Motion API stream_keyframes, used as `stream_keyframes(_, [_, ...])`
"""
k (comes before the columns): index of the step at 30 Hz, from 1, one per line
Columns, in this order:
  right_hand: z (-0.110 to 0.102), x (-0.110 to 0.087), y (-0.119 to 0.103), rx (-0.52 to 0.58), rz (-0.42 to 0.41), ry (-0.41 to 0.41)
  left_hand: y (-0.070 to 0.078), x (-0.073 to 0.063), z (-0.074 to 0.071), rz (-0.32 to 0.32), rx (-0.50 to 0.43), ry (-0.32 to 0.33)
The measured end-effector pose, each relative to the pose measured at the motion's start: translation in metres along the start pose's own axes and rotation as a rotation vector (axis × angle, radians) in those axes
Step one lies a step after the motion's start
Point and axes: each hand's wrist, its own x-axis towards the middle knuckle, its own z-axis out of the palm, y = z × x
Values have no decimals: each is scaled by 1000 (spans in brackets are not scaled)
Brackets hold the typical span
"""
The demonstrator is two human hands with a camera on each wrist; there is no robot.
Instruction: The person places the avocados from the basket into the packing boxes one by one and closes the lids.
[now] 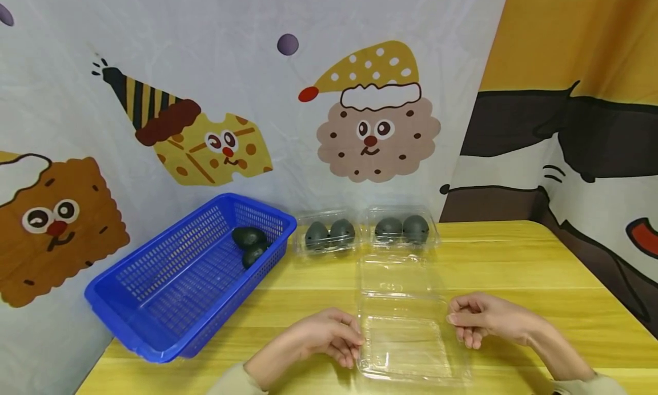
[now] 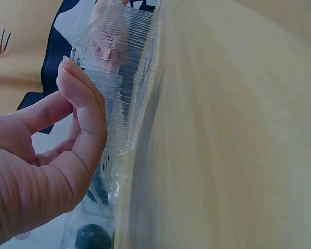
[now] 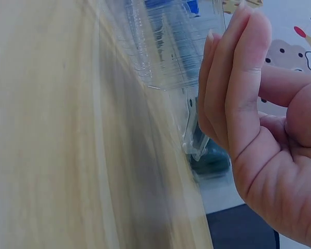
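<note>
A clear plastic clamshell box lies unfolded on the table, its lid spread toward the back. At its left edge is my left hand, fingers loosely bent and the fingertips at the rim. My right hand is beside the right edge, its fingers bent at the knuckles. In the left wrist view, the left index finger reaches up by the box wall. The right wrist view has the right fingers fairly straight beside the box; whether they touch it I cannot tell.
A blue plastic basket stands at the left, with two avocados in its far right end. Two closed clear boxes stand at the back, each holding two avocados. Behind the wooden table hangs a printed cloth.
</note>
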Motion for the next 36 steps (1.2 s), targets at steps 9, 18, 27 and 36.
stream_keyframes(9, [6, 15, -3, 2, 0, -12, -2, -13, -8, -2, 5, 22])
stream_keyframes(18, [8, 29, -4, -10, -23, -30, -4, -23, -14, 7, -8, 36])
stream_keyframes(27, [14, 44, -7, -22, -20, -25, -8, -34, -23, 15, -10, 34])
stream_keyframes(36, [18, 48, -6, -25, -32, -14, -8, -39, -28, 12, -4, 26])
